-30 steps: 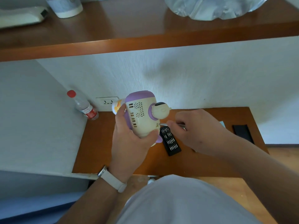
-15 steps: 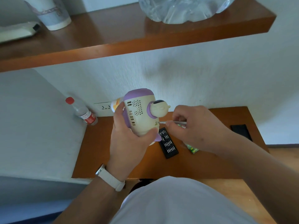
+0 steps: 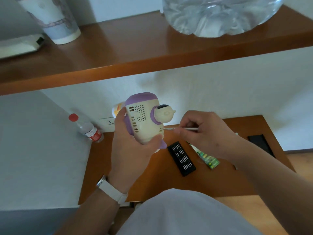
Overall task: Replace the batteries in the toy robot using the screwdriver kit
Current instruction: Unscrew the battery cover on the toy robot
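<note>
Gripping the cream-and-purple toy robot (image 3: 144, 122) in mid-air, left hand (image 3: 130, 150) wrapped round its body, vented back facing up. Pinching a thin screwdriver (image 3: 179, 128) in the right hand (image 3: 201, 133), tip at a hole low on the robot's back. Lying below both hands on the bench (image 3: 152, 184): black bit case (image 3: 182, 158), green battery pack (image 3: 209, 160).

Up left of the left hand (image 3: 130, 150), a clear plastic bottle (image 3: 88, 130) with a red cap leans at the wall, on the desk (image 3: 152, 185) corner. Just behind that hand, a wall socket (image 3: 108, 123). Far right of the right hand (image 3: 205, 133), a flat black slab (image 3: 260, 145) lies near the desk's edge. Above both hands, the shelf (image 3: 135, 53) carries a paper cup (image 3: 54, 19) and a big clear water jug (image 3: 220, 14).
</note>
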Tool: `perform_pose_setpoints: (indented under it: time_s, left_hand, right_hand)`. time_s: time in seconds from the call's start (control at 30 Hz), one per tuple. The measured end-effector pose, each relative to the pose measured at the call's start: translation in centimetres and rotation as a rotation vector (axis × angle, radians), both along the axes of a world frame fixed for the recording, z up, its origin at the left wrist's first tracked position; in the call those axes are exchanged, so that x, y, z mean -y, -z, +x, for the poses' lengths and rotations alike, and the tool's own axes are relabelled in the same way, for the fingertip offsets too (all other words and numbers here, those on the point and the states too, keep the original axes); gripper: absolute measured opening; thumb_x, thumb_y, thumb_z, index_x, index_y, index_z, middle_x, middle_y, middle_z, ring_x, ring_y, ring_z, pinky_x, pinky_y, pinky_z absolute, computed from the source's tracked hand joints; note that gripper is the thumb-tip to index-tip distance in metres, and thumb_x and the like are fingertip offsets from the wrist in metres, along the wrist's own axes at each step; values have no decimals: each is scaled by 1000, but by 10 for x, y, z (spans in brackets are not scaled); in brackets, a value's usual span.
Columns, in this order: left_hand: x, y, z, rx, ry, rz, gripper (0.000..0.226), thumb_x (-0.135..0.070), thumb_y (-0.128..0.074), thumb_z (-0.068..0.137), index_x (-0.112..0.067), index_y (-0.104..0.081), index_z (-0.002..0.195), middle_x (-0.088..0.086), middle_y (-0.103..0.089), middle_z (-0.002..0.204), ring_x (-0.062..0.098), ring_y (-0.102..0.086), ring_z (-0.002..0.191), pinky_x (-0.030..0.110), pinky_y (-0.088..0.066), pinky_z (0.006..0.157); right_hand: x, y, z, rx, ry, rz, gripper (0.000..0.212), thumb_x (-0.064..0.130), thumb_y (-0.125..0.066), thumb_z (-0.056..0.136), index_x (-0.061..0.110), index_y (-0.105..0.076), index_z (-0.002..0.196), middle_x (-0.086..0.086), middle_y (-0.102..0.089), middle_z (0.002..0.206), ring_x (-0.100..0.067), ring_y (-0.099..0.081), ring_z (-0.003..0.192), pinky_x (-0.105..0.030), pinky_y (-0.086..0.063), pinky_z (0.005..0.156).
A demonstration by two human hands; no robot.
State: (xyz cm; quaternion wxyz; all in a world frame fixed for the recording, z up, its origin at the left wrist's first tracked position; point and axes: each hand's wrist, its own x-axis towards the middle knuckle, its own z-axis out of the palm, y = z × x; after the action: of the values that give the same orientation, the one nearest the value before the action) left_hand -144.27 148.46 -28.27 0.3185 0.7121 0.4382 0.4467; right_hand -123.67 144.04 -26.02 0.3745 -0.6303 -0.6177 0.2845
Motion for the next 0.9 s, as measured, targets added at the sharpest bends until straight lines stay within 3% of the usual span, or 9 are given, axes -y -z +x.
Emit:
perform_pose_setpoints:
  time_s: [0.23,0.47,0.6,0.7,0.8,0.9]
  left_hand:
    - [-19,2,-35,24,-3,-14,92,-28,-89,69,-62,-28,129,-55,-44,112,-25,-48,110,1,-46,55]
    - [-35,5,-59,1,-12,-21,97,-27,-92,70,-67,-24,126,-56,-42,111,-26,-47,108,1,-45,53]
    - [-39,8,-65,-2,-6,-50,101,-27,-93,67,-69,-23,125,-56,-43,111,-24,-49,107,3,-48,55]
    - [-40,10,-66,-7,4,-81,97,-32,-93,64,-61,-29,131,-51,-46,112,-18,-54,107,9,-53,57]
    - [-39,11,-66,-11,17,-102,98,-42,-88,61,-51,-29,138,-47,-47,114,-12,-56,107,13,-56,60]
    - [-38,12,-64,-1,40,-113,95,-46,-86,60,-55,-28,136,-48,-47,115,-13,-56,107,11,-55,59]
  right_hand:
    - [-17,5,-40,-191,56,15,17,23,-76,85,20,-67,71,10,-54,54,-2,-44,46,-12,-35,44]
    - [-29,6,-68,17,52,-86,39,45,-58,86,12,-57,65,-3,-50,53,-8,-39,43,-23,-32,43]
    - [-28,6,-73,31,24,-42,37,36,-61,90,8,-57,67,-8,-53,56,-12,-39,42,-23,-31,41]
    - [-27,4,-74,58,17,-39,33,41,-59,88,13,-59,70,-1,-55,57,-19,-49,47,-26,-36,42]
    - [-25,1,-73,81,21,-41,28,42,-60,87,20,-57,70,6,-52,55,-9,-48,48,-19,-38,45]
    - [-24,2,-70,111,22,-26,24,33,-65,89,20,-55,72,4,-51,55,-6,-45,49,-18,-38,47]
